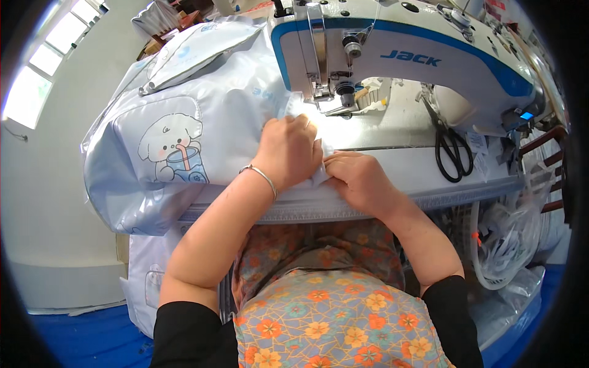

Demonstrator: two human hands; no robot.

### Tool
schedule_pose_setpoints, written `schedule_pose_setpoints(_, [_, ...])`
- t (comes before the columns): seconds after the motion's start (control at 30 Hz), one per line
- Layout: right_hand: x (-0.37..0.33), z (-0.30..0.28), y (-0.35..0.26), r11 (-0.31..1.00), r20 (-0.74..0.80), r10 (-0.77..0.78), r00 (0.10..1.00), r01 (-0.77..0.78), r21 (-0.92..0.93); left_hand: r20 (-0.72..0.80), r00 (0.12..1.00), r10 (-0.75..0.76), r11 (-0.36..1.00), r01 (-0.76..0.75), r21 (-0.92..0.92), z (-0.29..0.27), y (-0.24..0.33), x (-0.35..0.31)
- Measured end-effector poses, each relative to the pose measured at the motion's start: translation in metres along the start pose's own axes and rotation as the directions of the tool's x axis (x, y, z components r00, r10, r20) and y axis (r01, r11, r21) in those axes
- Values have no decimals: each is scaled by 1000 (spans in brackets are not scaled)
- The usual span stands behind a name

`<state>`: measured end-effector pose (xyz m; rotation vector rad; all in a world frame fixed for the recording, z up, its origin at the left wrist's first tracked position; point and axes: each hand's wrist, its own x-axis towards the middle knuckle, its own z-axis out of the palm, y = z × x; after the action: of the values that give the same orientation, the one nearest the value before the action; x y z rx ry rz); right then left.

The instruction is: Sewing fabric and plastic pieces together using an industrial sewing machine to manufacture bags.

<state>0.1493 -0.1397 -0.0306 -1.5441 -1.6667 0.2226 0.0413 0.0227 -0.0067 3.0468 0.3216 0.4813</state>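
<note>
Just in front of the needle area of a white and blue sewing machine [405, 58], my left hand [288, 147] is closed on the edge of a pale, shiny fabric piece [236, 129]. The fabric spreads over the left of the table and carries a printed cartoon puppy with a drink. Close beside it, my right hand [362, 178] pinches the same fabric's gathered edge, fingers bent inward. The fingertips of both hands are partly hidden by the cloth. A bright lamp glare lies on the fabric at the needle.
Black-handled scissors [454, 153] lie on the table right of the machine's bed. Small paper labels [478, 147] sit beside them. Clear plastic bags [509, 239] hang at the table's right end. More pale fabric [144, 282] hangs below the left side.
</note>
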Motion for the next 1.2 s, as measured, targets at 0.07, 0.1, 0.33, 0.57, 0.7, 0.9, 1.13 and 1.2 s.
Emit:
schedule_pose_setpoints(0.07, [-1,-1,2,1000,14,19,1000,-19,-15,35,999,-7,1000,7,14,-2,-2,3])
schedule_pose_setpoints(0.1, [0,-2,3,999,26,35,999,-34,-31,68,998,-16,999,14,31,-3,-3,4])
schedule_pose_setpoints(0.33, [0,-4,5,999,22,44,999,-44,26,-21,1000,-5,1000,5,-23,10,-6,0])
schedule_pose_setpoints(0.57, [16,-3,9,999,33,43,999,-43,-12,-83,995,58,998,-60,-27,10,-22,8])
schedule_pose_setpoints(0.7, [28,-9,11,991,131,109,985,-97,-95,-12,996,84,990,-85,-113,-4,-27,0])
schedule_pose_setpoints(0.9, [61,-4,-3,912,180,400,899,-410,20,-379,919,-107,978,29,-205,-55,-45,4])
schedule_pose_setpoints(1.13, [55,12,18,921,341,-326,882,215,325,218,963,-158,987,154,36,-27,-187,111])
schedule_pose_setpoints(1.2, [58,11,16,927,406,-348,845,245,284,183,914,-362,898,395,-196,16,-207,149])
